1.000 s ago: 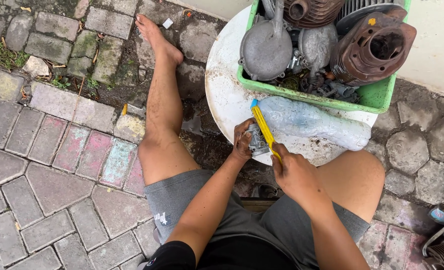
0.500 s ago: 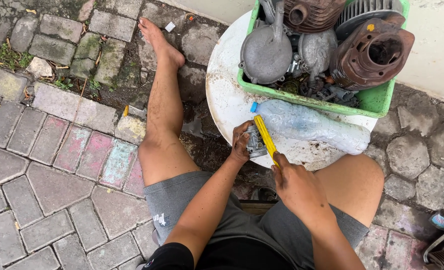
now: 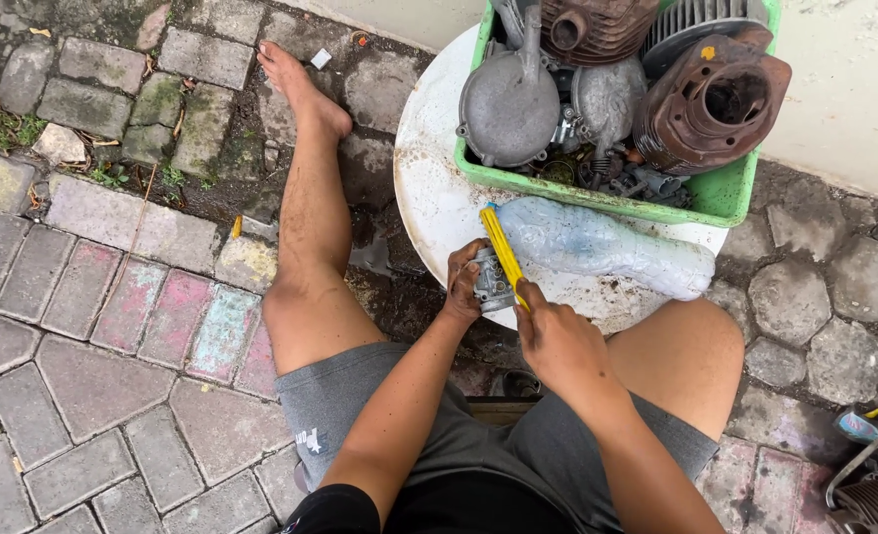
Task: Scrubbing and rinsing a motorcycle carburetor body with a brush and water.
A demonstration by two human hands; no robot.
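Soft, even daylight falls over everything I see, as under an overcast sky, with no hard sun patches. Shadows are faint: only a dim, blurry one sits under my knees and under the round white table in the middle of the frame. The pale wall at the upper right is the brightest area, close to washed out. The clear plastic bottle shows a mild sheen, no harsh glare. The picture is sharp from my hands to the paving stones on the left. Lines bend slightly toward the corners, a wide-lens effect.
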